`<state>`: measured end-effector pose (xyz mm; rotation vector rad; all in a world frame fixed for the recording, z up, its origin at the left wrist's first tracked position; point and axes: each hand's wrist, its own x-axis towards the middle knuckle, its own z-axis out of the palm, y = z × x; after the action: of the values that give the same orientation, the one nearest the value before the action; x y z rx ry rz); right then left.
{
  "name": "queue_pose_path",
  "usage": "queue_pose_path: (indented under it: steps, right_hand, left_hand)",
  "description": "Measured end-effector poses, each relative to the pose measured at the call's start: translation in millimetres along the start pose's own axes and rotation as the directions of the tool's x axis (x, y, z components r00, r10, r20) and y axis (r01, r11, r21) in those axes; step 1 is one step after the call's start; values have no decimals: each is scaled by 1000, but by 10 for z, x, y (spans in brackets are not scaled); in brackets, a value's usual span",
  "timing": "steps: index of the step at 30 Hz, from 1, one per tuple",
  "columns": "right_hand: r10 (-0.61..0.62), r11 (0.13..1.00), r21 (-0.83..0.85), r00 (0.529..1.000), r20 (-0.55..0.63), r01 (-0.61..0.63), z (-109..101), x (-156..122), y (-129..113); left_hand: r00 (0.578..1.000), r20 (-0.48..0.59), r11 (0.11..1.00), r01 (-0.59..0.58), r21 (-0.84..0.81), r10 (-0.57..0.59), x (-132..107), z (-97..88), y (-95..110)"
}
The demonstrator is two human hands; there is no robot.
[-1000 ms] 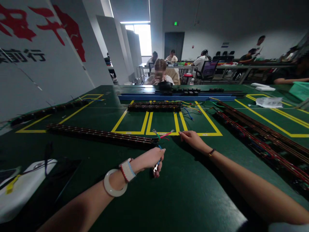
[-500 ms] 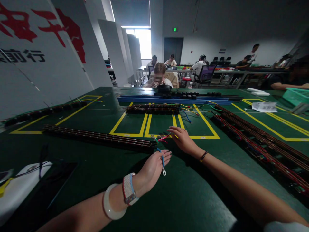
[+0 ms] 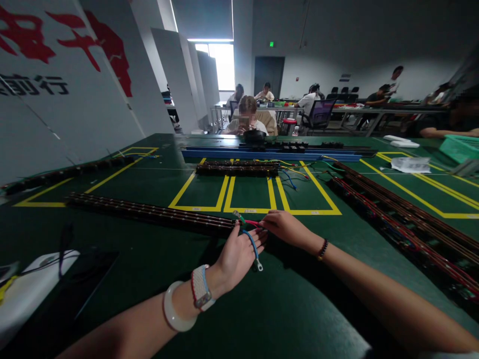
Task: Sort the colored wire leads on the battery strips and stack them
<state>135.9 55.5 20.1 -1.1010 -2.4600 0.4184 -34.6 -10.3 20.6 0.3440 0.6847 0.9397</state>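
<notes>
A long dark bundle of rods [image 3: 157, 212] lies on the green table, with short wires coming out of its right end. My left hand [image 3: 239, 252] is beside that end, palm turned up and fingers stretched out. Its thumb is at the bundle's tip, and a blue wire [image 3: 253, 243] with a metal ring lug runs across its palm. My right hand [image 3: 286, 227] is closed in a pinch on a red wire [image 3: 251, 222], close to my left fingertips. A green wire [image 3: 241, 218] with a metal end sticks up beside the red one.
Yellow tape [image 3: 202, 208] marks rectangles on the table. A shorter bundle [image 3: 237, 169] lies ahead, and longer wired bundles [image 3: 396, 224] at the right. A dark flat panel and a white object [image 3: 48, 269] are at the left. A person [image 3: 247, 117] sits across the table.
My right hand has lowered and its fingers have closed on the red wire. My left thumb has risen to the bundle's end. The blue wire's lug has shifted slightly right.
</notes>
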Motion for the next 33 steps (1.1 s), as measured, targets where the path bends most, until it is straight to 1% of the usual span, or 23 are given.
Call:
queue_pose_path:
  steps: [3,8,13,17,19,22,26,30,33]
  right_hand:
    - [7,999,47,999,34,-9,-12,-30,-72]
    - [23,997,74,999,24,-25,-19,-84,-201]
    - [74,985,150,996,52,-81,-50,-69,-174]
    - [152,966,208,988,29,-154,-86,-28,-112]
    - [169,960,224,986,16,-168,-104,-16,-119]
    - [167,964,208,986,0,-163,-136,-8,-171]
    - [181,967,185,983,-24,-173,-184,-7,-262]
    - [189,956,220,981,53,-196,-214,-33,-354]
    - [169,946,262,981,100,-190,-227,-70,-439]
  left_hand:
    - [1000,28,1000,5,-2,-5,16,-9,4]
    - [992,127,1000,21,-2,-21,1,17,34]
    - [996,77,998,42,38,-44,5,12,58]
    - [993,82,992,76,98,-84,25,-28,53]
    - [995,71,990,57,127,-66,28,-39,44]
    - [999,43,986,-6,169,-1,24,-43,19]
    - [997,71,973,-57,225,43,32,-63,-26]
    - [993,90,956,-94,278,72,81,-123,-71]
    - [994,63,955,-98,281,84,120,-163,-94]
